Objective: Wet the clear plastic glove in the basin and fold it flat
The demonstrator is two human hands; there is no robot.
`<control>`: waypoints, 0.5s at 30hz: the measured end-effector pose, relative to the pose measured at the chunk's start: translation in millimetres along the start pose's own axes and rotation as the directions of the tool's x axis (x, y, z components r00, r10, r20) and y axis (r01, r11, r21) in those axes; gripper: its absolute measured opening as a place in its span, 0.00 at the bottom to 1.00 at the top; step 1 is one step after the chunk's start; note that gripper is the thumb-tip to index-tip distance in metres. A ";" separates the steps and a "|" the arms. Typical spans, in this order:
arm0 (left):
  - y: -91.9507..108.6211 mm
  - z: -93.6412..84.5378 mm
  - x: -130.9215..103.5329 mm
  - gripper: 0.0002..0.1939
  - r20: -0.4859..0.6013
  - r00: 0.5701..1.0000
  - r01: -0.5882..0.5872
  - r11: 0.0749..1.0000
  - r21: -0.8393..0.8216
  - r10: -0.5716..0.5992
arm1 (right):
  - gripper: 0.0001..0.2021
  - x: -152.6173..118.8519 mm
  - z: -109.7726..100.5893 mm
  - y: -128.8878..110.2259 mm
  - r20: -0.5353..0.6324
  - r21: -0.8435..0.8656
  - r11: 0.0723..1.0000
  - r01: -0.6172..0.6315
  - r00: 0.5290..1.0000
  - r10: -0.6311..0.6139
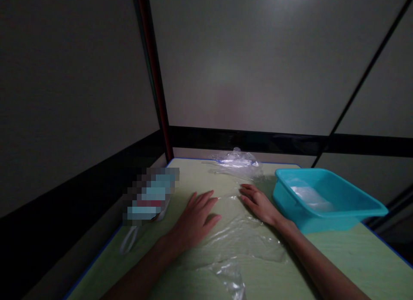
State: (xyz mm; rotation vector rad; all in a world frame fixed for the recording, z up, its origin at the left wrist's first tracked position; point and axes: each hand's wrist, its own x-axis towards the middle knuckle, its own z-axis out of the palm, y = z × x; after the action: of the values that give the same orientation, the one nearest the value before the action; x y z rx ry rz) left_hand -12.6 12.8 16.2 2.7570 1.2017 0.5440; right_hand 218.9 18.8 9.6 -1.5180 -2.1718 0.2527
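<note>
A clear plastic bag (245,240) lies spread and wrinkled on the pale green table (374,257). My left hand (196,220) rests palm down at its left side, fingers apart and holding nothing. Across from it, my right hand (258,203) lies flat on the right part of the film, its fingers stretched toward the left. Beyond both hands sits a crumpled heap of clear plastic (238,162) at the table's far edge.
At the right stands a turquoise basin (329,222) with clear plastic (309,198) inside. A blurred-out object (151,197) with a white loop (128,240) lies at the left edge. Walls (245,76) rise behind and to the left.
</note>
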 end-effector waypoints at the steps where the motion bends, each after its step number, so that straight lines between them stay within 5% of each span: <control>1: 0.2 -0.1 -0.1 0.19 0.000 1.000 -0.002 1.000 0.002 0.002 | 0.20 -0.6 0.3 -0.5 -0.003 -0.021 1.000 -0.002 1.000 0.002; 9: 2.1 -0.6 0.2 0.15 0.008 1.000 -0.007 1.000 -0.008 0.007 | 0.16 -6.1 1.0 -7.8 0.020 -0.130 0.991 -0.011 1.000 0.014; 15: -0.3 3.0 0.3 0.13 -0.008 1.000 -0.002 1.000 -0.025 0.002 | 0.16 -6.4 -5.9 -13.6 -0.087 0.168 0.986 0.001 0.996 0.014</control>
State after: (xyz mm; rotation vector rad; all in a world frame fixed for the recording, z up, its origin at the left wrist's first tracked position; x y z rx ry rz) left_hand -11.5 13.4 13.5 2.7381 1.1849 0.5670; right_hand 212.0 7.2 18.5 -1.4161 -2.0224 0.3551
